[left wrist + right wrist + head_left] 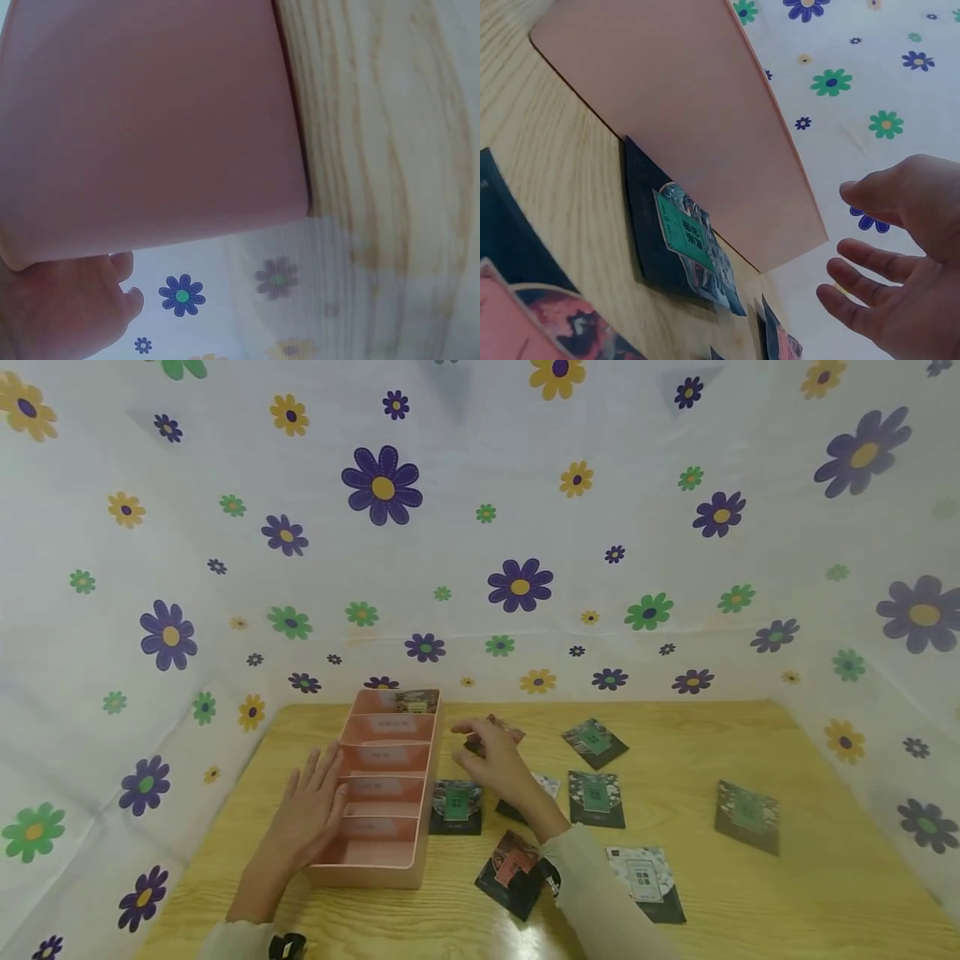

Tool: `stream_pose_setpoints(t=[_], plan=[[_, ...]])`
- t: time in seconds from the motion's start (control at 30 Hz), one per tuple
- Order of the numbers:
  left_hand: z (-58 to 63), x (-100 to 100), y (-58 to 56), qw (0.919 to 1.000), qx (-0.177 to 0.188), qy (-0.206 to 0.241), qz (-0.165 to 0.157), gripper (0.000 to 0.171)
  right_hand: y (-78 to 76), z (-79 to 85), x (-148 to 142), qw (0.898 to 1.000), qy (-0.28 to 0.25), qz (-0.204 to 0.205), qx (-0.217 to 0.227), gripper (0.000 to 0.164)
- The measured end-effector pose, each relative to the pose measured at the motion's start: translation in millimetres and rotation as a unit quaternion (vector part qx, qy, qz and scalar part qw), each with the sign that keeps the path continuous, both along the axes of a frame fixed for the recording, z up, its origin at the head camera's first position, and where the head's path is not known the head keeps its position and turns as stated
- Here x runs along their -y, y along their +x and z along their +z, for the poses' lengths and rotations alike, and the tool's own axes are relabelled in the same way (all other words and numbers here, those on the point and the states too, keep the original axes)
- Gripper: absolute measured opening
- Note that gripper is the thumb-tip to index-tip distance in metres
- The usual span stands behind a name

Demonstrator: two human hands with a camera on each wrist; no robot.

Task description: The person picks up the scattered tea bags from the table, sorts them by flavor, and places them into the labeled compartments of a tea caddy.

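Note:
A long pink divided box [424, 852] stands on the left of the table, with pale labels in its compartments. One packet [417, 702] lies in its farthest compartment. My left hand [303, 818] rests flat along the box's left rim, fingers straight. Just right of the box, my right hand [498, 766] hovers with thumb and fingers apart, nothing between them. Below it, partly hidden, lies a dark packet [513, 734] with some red. A green-labelled packet [686, 232] sits against the box's right side. Another packet [550, 786] is partly covered by my right wrist.
Several more flat packets are spread to the right: green-labelled ones [596, 742] at the back, a white-labelled packet [647, 885] in front and one [747, 817] far right. A red-labelled packet [512, 872] lies by my right sleeve. Flowered white cloth [450, 552] encloses the wooden table.

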State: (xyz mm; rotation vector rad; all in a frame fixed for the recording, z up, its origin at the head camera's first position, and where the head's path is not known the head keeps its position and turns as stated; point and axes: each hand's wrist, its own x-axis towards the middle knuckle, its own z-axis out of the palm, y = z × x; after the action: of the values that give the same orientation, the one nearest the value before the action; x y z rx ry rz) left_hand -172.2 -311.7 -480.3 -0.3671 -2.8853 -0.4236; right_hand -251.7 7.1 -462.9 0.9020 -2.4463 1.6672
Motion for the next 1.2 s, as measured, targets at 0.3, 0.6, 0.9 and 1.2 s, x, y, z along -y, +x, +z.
stream_pose_setpoints(t=[0.3,0.6,0.9,1.2], plan=[[0.3,-4.3,-0.5,1.0,0.007,-0.002,0.003,0.058,13.9,-12.0,-15.0,0.998,0.056,0.0,-0.005,0.042],[0.8,-3.7,0.5,0.9998,0.016,0.007,0.006,0.059,27.9,-22.1,-16.1,0.993,0.12,0.001,0.019,0.042],[1.3,-4.2,-1.9,0.9998,0.021,0.001,0.004,0.059,39.2,-36.6,-9.6,0.983,0.186,-0.008,0.004,0.044],[0.2,-4.5,-0.5,0.9998,0.017,0.005,0.008,0.059,42.6,-42.9,-2.9,0.97,0.241,-0.026,-0.019,0.048]])
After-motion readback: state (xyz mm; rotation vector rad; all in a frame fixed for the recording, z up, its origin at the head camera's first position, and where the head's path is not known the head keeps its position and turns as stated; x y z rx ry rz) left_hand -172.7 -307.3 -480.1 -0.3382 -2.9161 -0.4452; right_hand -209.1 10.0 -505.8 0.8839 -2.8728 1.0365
